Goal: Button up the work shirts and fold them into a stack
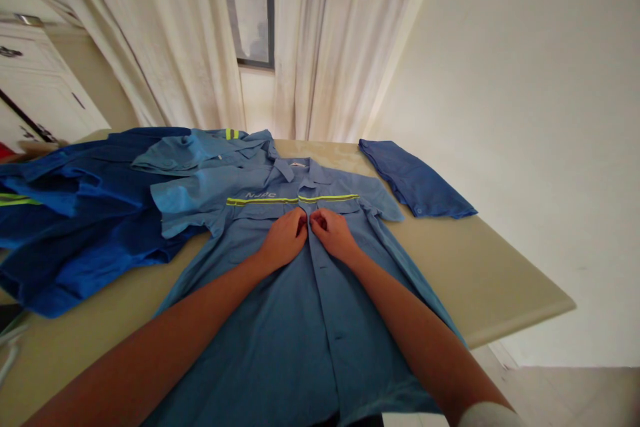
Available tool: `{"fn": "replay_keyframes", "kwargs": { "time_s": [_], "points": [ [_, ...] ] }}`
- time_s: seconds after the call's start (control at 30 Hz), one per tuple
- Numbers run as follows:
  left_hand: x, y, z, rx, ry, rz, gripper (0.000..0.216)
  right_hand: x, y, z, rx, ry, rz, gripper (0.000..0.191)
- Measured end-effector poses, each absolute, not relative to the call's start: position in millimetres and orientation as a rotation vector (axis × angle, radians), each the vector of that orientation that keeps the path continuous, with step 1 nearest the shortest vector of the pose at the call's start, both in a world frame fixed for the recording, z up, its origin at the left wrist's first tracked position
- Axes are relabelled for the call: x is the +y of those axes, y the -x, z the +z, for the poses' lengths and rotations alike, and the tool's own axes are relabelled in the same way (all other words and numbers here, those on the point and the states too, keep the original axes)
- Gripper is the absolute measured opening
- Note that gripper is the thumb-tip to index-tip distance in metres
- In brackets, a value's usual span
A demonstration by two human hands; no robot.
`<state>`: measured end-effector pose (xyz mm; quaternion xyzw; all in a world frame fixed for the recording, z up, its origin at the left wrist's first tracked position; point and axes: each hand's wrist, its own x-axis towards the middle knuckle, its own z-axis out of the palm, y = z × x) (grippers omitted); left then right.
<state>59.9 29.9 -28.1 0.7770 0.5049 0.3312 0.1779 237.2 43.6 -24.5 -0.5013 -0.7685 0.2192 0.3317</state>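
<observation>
A light blue short-sleeved work shirt lies front side up, its collar at the far end and its hem toward me. A yellow and dark stripe crosses its chest, above the pocket flaps. My left hand pinches the front placket just below the stripe. Facing it, my right hand pinches the placket from the other side, fingertips nearly touching the left ones. Whether a button sits between the fingers is hidden. Buttonholes show farther down the placket.
Several dark and light blue garments are heaped on the left of the table. A folded blue garment lies at the back right. Beyond stand curtains, a window and a white cabinet; a wall borders the right.
</observation>
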Motion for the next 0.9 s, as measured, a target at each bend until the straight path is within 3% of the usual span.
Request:
{"fn": "replay_keyframes", "kwargs": {
  "time_s": [0.3, 0.47, 0.9],
  "points": [
    [29.8, -57.6, -22.4, 1.401, -2.069, 0.990, 0.005, 44.5, -242.8, -25.7, -2.026, 1.238, 0.622, 0.010],
    [30.9, -57.0, -19.0, 1.374, -2.021, 1.014, 0.019, 42.5, -240.8, -23.5, -2.039, 1.263, 0.520, 0.005],
    [38.0, -53.3, -21.8, 1.380, -1.883, 1.022, 0.012, 44.5, -241.2, -24.4, -2.005, 1.255, 0.589, 0.009]
  ]
}}
